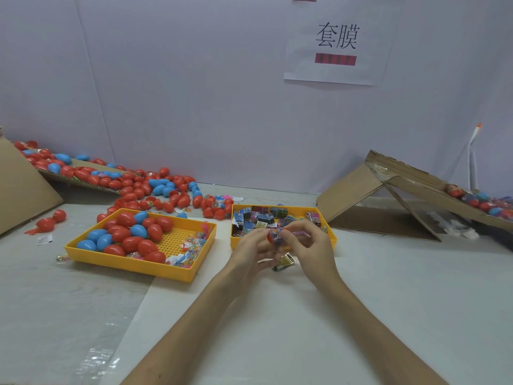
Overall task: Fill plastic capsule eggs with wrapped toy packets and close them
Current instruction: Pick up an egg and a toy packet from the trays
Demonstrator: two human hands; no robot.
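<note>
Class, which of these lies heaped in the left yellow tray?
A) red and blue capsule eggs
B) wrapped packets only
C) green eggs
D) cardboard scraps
A: red and blue capsule eggs lie heaped in the left yellow tray; the wrapped packets sit in the right yellow tray.

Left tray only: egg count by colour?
Blue eggs: 5
Red eggs: 11, approximate, as some overlap
Total in the left tray: 16, approximate
</note>
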